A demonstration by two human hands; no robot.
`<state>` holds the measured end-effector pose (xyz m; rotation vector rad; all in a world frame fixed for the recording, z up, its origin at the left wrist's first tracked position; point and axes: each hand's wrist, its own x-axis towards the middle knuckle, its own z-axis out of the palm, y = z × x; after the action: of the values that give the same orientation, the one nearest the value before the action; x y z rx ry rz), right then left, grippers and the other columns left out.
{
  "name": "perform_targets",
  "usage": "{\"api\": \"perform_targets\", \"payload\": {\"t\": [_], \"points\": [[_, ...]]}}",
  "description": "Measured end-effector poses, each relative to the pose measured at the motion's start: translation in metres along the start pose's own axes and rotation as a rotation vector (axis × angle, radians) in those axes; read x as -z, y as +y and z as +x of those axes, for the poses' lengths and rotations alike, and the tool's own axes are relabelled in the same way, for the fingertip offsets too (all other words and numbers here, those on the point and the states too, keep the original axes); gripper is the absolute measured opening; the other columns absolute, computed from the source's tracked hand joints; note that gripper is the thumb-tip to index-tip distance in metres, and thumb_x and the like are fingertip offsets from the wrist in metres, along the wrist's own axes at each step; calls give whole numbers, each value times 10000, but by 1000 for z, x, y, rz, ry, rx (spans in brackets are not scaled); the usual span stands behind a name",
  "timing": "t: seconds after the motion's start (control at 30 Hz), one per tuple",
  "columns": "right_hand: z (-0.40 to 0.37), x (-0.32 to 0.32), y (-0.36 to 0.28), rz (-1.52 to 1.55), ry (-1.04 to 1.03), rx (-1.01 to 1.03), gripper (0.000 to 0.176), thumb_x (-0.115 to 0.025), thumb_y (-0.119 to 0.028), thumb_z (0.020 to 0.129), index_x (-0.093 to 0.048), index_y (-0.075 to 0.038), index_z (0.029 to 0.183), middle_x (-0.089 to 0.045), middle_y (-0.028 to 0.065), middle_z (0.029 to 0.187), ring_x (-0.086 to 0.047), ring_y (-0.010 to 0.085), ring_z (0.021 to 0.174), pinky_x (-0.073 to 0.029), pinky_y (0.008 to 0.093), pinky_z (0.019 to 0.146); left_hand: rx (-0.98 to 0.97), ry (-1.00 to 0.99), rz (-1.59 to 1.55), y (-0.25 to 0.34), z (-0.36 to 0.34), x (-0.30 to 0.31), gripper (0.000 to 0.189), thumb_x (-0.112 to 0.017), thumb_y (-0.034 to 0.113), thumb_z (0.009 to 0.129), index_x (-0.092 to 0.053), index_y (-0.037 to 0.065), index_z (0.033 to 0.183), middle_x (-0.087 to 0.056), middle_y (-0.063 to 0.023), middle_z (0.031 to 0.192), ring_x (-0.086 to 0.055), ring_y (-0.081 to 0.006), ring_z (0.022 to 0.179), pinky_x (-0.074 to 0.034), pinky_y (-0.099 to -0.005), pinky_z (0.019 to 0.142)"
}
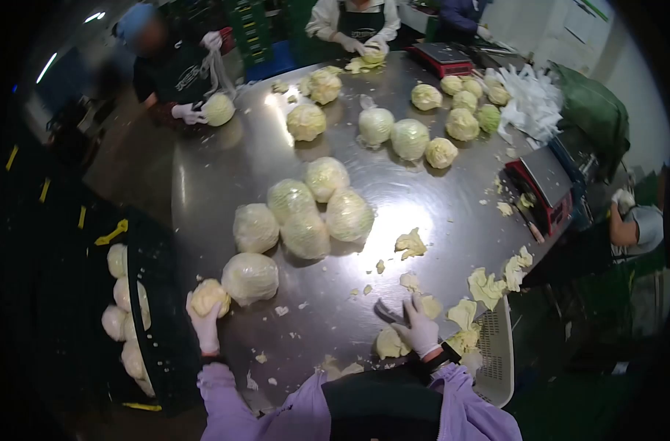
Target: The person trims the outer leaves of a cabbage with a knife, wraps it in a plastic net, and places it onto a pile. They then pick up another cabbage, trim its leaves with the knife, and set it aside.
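Note:
My left hand (pixel 205 321), in a white glove, holds a small yellowish cabbage (pixel 210 298) at the left edge of the steel table (pixel 224 176). A larger wrapped cabbage (pixel 250 278) sits right beside it. My right hand (pixel 421 328), also gloved, is closed around a knife (pixel 387 312) whose dark curved blade points left. Just below the knife lies a trimmed cabbage piece (pixel 391 343). Several wrapped cabbages (pixel 306 235) stand grouped in the middle of the table. Loose leaves (pixel 462 314) lie to the right of my right hand.
A white basket (pixel 502 353) is at the lower right. A dark crate (pixel 140 323) holds wrapped cabbages at the left. Red scales (pixel 544 184) stand on the right side, near white plastic bags (pixel 529 103). Co-workers handle cabbages across the table.

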<state>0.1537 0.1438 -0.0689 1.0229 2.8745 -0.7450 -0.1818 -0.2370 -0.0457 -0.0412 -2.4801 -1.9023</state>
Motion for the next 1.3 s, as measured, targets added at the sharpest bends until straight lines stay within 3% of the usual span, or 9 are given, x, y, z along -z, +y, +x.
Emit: {"api": "perform_targets", "payload": {"t": [0.17, 0.3, 0.37, 0.5, 0.63, 0.7, 0.87, 0.9, 1.3], "points": [[-55, 18, 120, -98, 373, -267, 622, -717, -332, 778, -516, -50, 1295, -464, 202, 1378, -577, 366, 1095, -477, 410, 912, 26, -278, -355, 5, -82, -1, 807, -720, 273, 765, -313, 2, 1408, -428, -146, 1371, -422, -260, 1274, -354, -390, 1076], [-63, 50, 139, 16, 443, -277, 460, -664, -219, 845, -533, -25, 1241, -626, 173, 1132, -654, 304, 908, -525, 357, 804, 123, -542, -306, 28, -129, -56, 886, -818, 168, 678, -328, 10, 1400, -434, -135, 1360, -468, -250, 1227, -396, -369, 1042], [-46, 88, 68, 1006, 359, -432, 365, -565, -139, 919, -506, -33, 1263, -645, 116, 1015, -659, 182, 717, -529, 280, 610, -54, -536, -124, 33, -143, -96, 905, -847, 126, 642, -349, 12, 1389, -458, -155, 1318, -481, -272, 1206, -405, -374, 1025], [-37, 72, -27, 1078, -231, -265, 502, -449, -132, 978, -317, -96, 1462, -646, 64, 974, -624, 104, 625, -506, 221, 560, -433, -465, 473, 70, -174, -140, 739, -810, 293, 705, -469, 68, 1320, -496, -156, 1189, -487, -340, 1107, -431, -423, 934], [-33, 15, -59, 1076, -523, -221, 397, -490, -177, 957, -463, -87, 1343, -660, 49, 963, -616, 99, 585, -492, 239, 525, -737, -604, 564, 71, -185, -147, 585, -805, 239, 708, -527, 103, 1205, -502, -142, 1153, -511, -339, 1042, -457, -409, 865], [-31, -4, -62, 962, -510, -185, 394, -480, -177, 954, -456, -73, 1333, -659, 98, 955, -623, 133, 574, -502, 282, 544, -754, -631, 518, 66, -186, -153, 622, -816, 245, 698, -502, 71, 1206, -500, -136, 1173, -516, -312, 1050, -456, -396, 885], [-48, -9, -39, 578, -249, 124, 394, -480, -182, 946, -466, -76, 1325, -642, 174, 1012, -652, 261, 648, -524, 356, 613, 71, -856, 17, 31, -171, -166, 933, -840, 361, 655, -379, -83, 1333, -400, -194, 1346, -432, -350, 1225, -387, -391, 1019], [-50, -13, -30, 374, -19, 326, 397, -480, -182, 947, -470, -80, 1331, -635, 189, 1038, -656, 296, 697, -529, 362, 642, 76, -856, 12, 39, -170, -168, 933, -840, 361, 655, -379, -83, 1333, -400, -194, 1346, -432, -350, 1225, -387, -391, 1019], [-76, 43, -55, -36, -193, 144, 348, -572, -115, 816, -471, -37, 1140, -570, 163, 844, -635, 332, 636, -516, 422, 534, -340, -939, 639, 90, -200, -196, 999, -817, 488, 616, -363, -32, 1337, -458, -200, 1283, -473, -361, 1183, -455, -426, 938]]}}
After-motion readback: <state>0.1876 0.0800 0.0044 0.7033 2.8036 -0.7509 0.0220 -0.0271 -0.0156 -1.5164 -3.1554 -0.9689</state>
